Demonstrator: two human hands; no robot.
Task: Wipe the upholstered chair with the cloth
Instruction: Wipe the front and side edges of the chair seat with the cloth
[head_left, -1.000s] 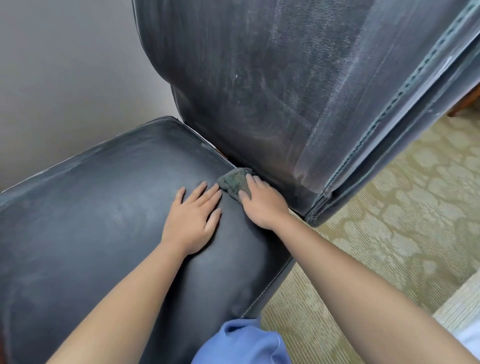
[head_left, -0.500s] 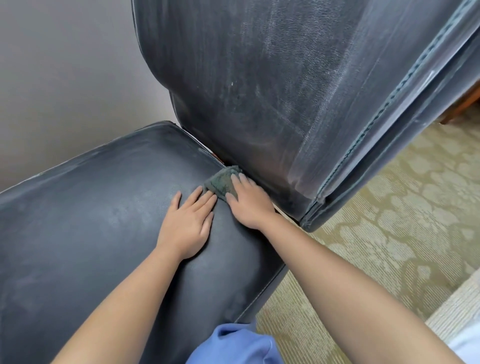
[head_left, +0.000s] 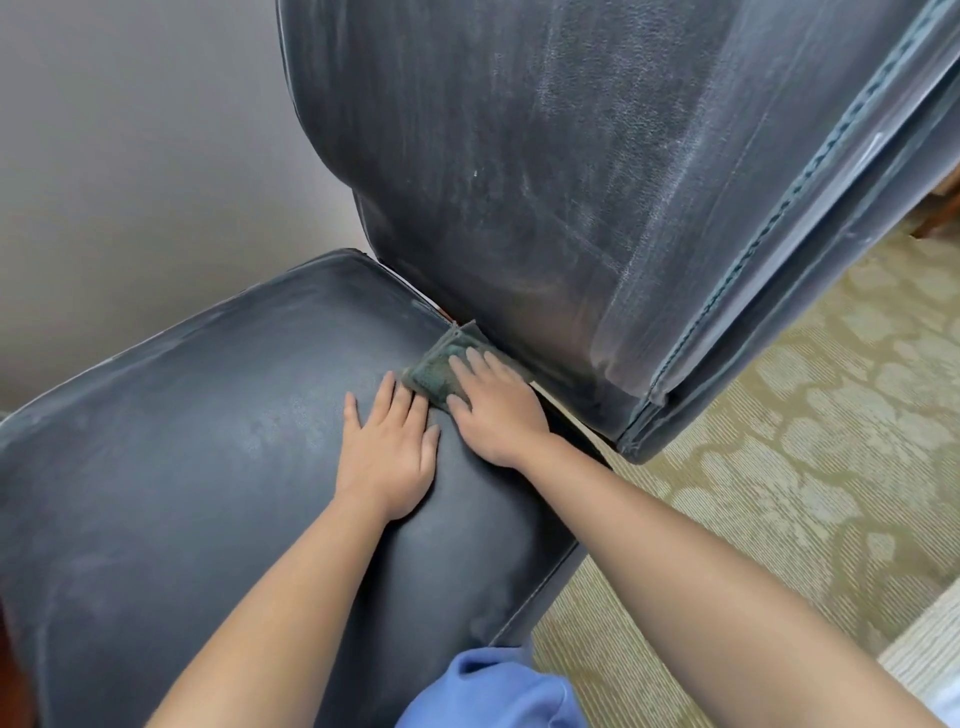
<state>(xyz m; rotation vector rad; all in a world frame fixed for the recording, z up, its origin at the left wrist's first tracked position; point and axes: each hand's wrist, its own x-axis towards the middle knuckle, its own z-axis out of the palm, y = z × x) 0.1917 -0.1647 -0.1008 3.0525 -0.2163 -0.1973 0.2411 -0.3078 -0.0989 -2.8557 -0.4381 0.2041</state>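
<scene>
1. At the back of the seat, where cushion meets backrest, the cloth (head_left: 441, 366) lies folded into a small dark green pad, a little past the middle of the head view toward 12 o'clock. It sits on the upholstered chair (head_left: 218, 467), with its far corner tucked into the crease.

2. The right hand (head_left: 493, 410) lies flat on the cloth, fingers straight and slightly spread, pressing it down without gripping it; the fingertips point toward 11 o'clock, along the crease.

3. The left hand (head_left: 387, 457) rests flat on the bare seat leather just beside the right hand, at its 8 o'clock, fingers straight and holding nothing. Its fingertips reach the near edge of the cloth (whether they touch it I cannot tell).

4. The relation that matters: the crease runs from 10 o'clock to 4 o'clock across the view, and the cloth's long side lies along it. The right hand is already on the cloth, so it is the nearer one for the next stroke, which I judge would follow the crease toward 10 o'clock, where the seat looks dusty.

5. The backrest (head_left: 545, 182) rises toward 12 o'clock with pale streaks; the patterned carpet (head_left: 805, 441) lies at 3 o'clock and a blue garment (head_left: 488, 691) at 6 o'clock.
</scene>
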